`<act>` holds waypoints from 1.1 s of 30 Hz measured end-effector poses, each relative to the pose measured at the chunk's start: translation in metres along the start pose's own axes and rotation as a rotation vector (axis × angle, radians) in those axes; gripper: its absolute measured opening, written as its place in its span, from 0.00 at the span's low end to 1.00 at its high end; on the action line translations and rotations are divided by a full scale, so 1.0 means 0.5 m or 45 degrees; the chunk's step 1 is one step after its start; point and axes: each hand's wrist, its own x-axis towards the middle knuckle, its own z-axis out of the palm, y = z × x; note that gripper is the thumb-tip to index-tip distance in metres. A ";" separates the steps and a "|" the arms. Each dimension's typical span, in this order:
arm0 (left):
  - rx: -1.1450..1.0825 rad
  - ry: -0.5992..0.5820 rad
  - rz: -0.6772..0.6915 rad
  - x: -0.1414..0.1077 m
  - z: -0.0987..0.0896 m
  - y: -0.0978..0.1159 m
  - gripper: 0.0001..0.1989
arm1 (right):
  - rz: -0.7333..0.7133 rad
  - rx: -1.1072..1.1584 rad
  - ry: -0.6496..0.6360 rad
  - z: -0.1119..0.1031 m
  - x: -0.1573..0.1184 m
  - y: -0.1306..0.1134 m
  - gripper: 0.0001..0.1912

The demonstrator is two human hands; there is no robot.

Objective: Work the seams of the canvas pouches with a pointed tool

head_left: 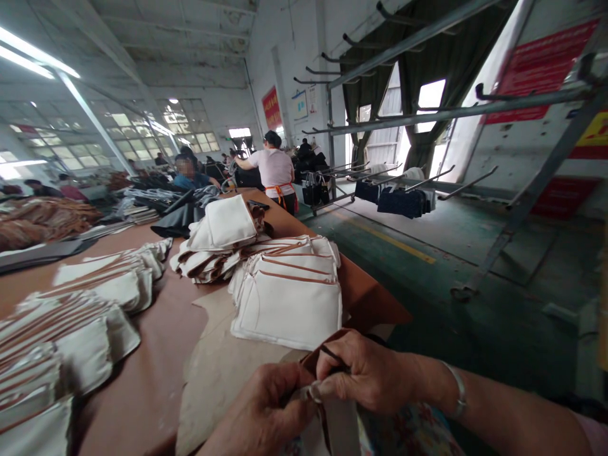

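At the table's near edge, my left hand (268, 405) and my right hand (368, 370) meet, both closed on a white fabric piece with brown edging (341, 425). My thumbs and fingertips pinch its edge close together. A thin dark strip shows between the right fingers; I cannot tell if it is a tool or part of the piece. Just beyond my hands lies an overlapping stack of white, brown-edged pieces (289, 310). Behind it, another pile of similar pieces (230, 221) is heaped up.
On the left, rows of white pieces (85, 348) lie overlapped on the brown table covering (156, 354). A tan sheet (213, 361) is under the near stack. At right stands a metal rack (503, 247) with long prongs and dark bags (401, 201). A person (273, 168) stands beyond the table.
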 end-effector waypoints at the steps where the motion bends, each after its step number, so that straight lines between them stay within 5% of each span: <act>1: -0.010 0.008 0.001 0.000 0.001 0.000 0.12 | 0.069 0.044 -0.026 -0.004 0.001 -0.002 0.13; 6: -0.066 0.033 0.014 0.005 0.005 -0.004 0.12 | 0.387 0.327 -0.105 -0.025 0.007 0.002 0.10; 10: -0.190 0.062 0.017 0.012 0.005 -0.017 0.10 | 0.625 0.685 -0.107 -0.017 0.007 0.015 0.16; 15: -0.310 0.093 0.014 0.022 0.016 -0.048 0.12 | 0.543 0.496 -0.065 0.001 0.005 0.017 0.21; 19: -0.289 0.117 -0.001 0.025 0.023 -0.053 0.12 | 0.361 0.209 0.011 0.007 0.006 0.012 0.14; 25: -0.310 0.082 0.007 0.030 0.020 -0.055 0.16 | 0.383 -0.091 0.064 0.014 0.002 0.009 0.04; 29: -0.255 0.089 0.056 0.037 0.027 -0.065 0.24 | 0.482 0.077 0.059 0.016 0.002 0.004 0.06; 33: -0.254 0.103 0.045 0.041 0.035 -0.071 0.22 | 0.671 0.357 0.037 0.021 0.004 0.006 0.10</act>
